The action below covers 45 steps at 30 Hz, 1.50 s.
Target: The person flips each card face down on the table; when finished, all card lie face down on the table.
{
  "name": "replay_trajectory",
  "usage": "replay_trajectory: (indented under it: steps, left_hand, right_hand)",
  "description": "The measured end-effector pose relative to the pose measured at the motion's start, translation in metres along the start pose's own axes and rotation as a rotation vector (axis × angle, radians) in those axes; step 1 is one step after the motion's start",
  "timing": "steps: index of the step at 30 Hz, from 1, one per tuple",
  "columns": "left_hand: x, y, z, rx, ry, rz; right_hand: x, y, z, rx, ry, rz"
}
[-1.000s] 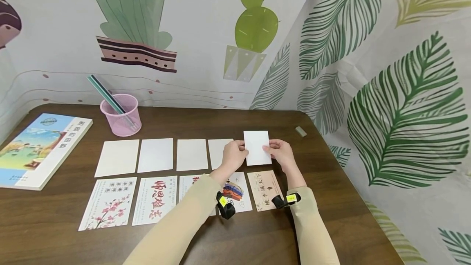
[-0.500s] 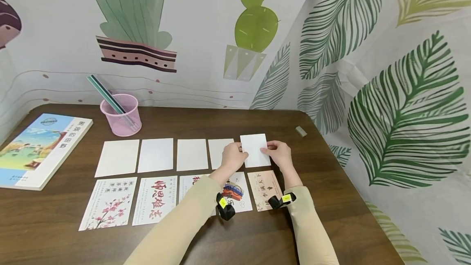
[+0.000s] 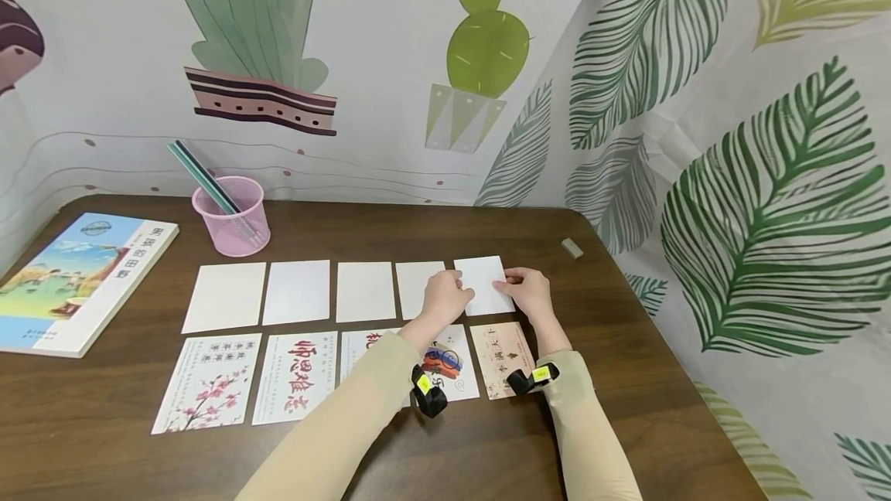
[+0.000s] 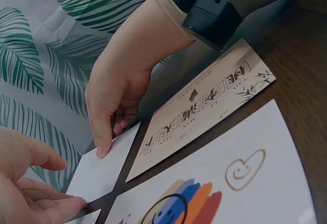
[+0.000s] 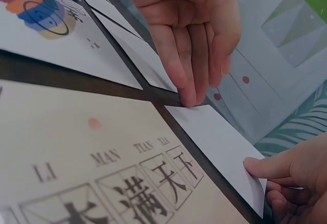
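Firstly, head view: one blank white card [image 3: 483, 281], at the right end of an upper row of other blank cards [image 3: 298, 292], just beyond a peach printed card [image 3: 501, 354]. Right hand [image 3: 530, 292]: at the white card's right edge, thumb on its face. Left hand [image 3: 444, 300]: at its left edge. Also on the brown table [image 3: 543, 439]: pink mesh cup [image 3: 230, 235] with teal sticks [image 3: 202, 176]; book [image 3: 83, 277], far left.

Left wrist view: left hand with thumb and fingers parted, nothing gripped, one fingertip at the white card's edge.

Right wrist view: left fingers extended downward, tips touching that edge; right hand pinches the opposite side between thumb and curled fingers.
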<state>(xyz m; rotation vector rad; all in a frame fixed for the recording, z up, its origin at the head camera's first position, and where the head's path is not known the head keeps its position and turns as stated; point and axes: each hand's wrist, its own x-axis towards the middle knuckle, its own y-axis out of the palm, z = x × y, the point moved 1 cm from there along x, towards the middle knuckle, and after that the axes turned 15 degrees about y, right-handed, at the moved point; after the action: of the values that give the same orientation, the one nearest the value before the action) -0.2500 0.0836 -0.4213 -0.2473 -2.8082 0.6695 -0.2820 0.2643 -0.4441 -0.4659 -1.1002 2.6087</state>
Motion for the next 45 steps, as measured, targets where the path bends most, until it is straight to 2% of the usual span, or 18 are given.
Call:
replay_trajectory:
  steps: [16,22,29,32,35,40,45]
  left_hand:
    - [-0.001,0.000,0.001,-0.011,-0.017,0.029]
    - [-0.003,0.000,0.001,-0.061,-0.020,0.036]
    - [-0.012,-0.007,0.001,-0.103,0.088,0.025]
    - [-0.020,-0.019,0.002,-0.117,0.142,0.031]
    - [-0.029,-0.038,0.005,-0.117,0.173,0.038]
    - [-0.045,-0.083,0.018,-0.054,0.147,0.013]
    - [-0.063,-0.127,0.040,0.021,0.141,-0.027]
  right_hand:
    - [-0.002,-0.002,-0.001,0.025,-0.015,0.014]
    - [-0.004,-0.003,0.000,0.044,-0.015,0.003]
    - [-0.017,-0.003,0.017,0.097,-0.107,-0.068]
    - [-0.027,0.002,0.029,0.089,-0.169,-0.053]
    - [-0.040,0.011,0.044,0.075,-0.225,-0.020]
    - [-0.062,0.030,0.076,0.062,-0.283,0.066]
    - [-0.089,0.062,0.105,0.029,-0.372,0.162]
